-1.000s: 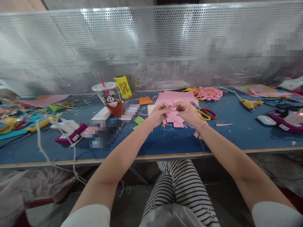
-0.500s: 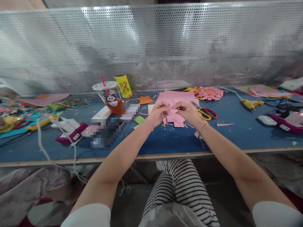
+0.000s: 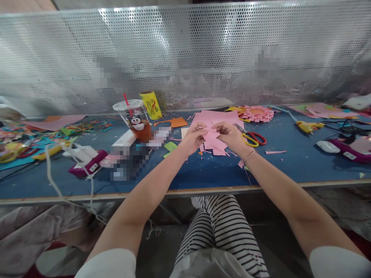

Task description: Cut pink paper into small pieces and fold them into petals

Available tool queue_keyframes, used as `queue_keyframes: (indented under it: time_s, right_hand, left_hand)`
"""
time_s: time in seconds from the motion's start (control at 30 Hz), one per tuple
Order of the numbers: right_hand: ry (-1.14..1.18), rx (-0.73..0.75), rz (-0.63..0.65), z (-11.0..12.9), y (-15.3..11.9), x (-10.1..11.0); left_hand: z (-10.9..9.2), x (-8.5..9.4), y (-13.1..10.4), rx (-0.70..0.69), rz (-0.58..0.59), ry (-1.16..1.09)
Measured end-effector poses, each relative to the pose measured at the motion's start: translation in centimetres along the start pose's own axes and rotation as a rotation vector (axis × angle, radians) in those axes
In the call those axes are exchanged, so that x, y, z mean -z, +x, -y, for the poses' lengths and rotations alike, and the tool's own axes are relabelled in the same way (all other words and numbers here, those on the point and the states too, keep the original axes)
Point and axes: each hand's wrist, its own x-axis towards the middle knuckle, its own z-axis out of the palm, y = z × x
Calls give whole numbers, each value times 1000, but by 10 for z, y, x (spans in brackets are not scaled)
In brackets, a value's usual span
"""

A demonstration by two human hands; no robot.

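Note:
Over the pink sheets, my left hand (image 3: 196, 138) pinches the left side of a small pink paper piece (image 3: 211, 133). Its right side is between the closed fingers of my right hand (image 3: 227, 135). Larger pink paper (image 3: 226, 117) lies flat behind and beneath the hands, with smaller pink pieces (image 3: 219, 148) just below them. Scissors with one yellow and one red handle (image 3: 256, 139) rest on the table beside my right wrist.
A drink cup with a red straw (image 3: 139, 125) and a yellow roll (image 3: 150, 105) stand left. A pink fringed paper ring (image 3: 256, 114) lies behind the scissors. Purple power strips (image 3: 89, 164) and cords are at both sides. A perforated metal screen (image 3: 174, 46) rises behind.
Both hands stay in nearly the same place. The small pink piece has shifted slightly between the fingers, and the fingertips are a little farther apart.

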Motion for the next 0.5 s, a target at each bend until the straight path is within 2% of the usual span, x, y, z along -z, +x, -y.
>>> queue_keyframes:
  time_s: [0.27,0.5]
  right_hand:
    - [-58,35,37,3,-1,0]
    - [-148,98,3,5,-2,2]
  left_hand:
    - [-1,-2,-1,-26,-24,17]
    - [1,0,1,-24,-1,31]
